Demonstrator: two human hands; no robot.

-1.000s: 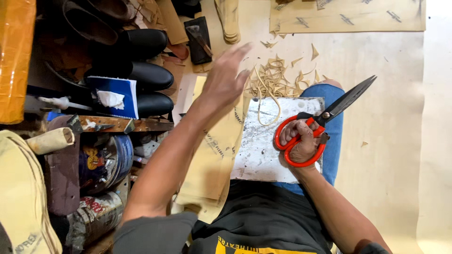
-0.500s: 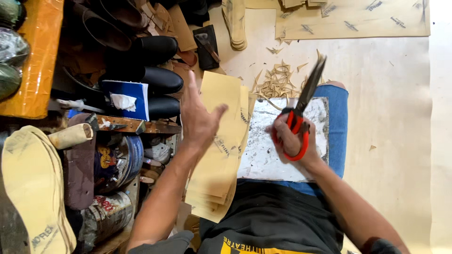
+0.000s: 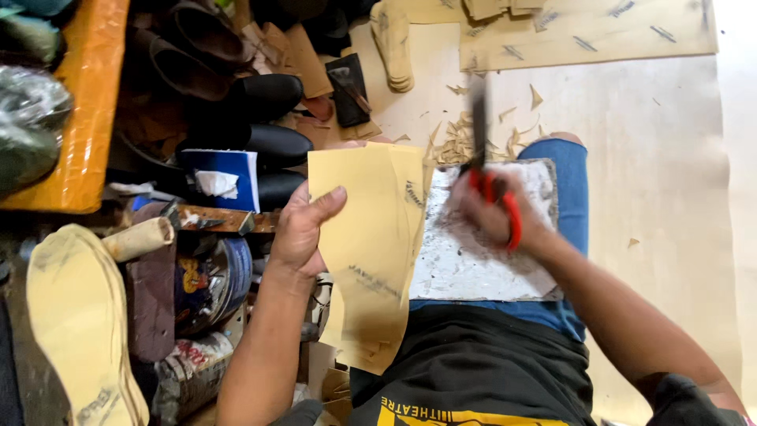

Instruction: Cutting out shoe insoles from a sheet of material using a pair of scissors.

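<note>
Scissors (image 3: 487,177) smeared by motion: blade a dark streak toward 12 o'clock, tip unreadable. Right hand (image 3: 493,214) blurred too, fingers indistinct (grip on the red handles only guessable). Left hand (image 3: 303,233): fingers hidden behind the tan sheet (image 3: 371,244), thumb alone showing. Insole (image 3: 83,323) cut off at 6 o'clock. Orange tray (image 3: 83,118) cropped at 9 o'clock.

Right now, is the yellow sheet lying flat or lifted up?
Lifted up. The left hand pinches the yellow sheet by its edge, holding it above the stack of sheets. The right hand holds red-handled scissors.
</note>
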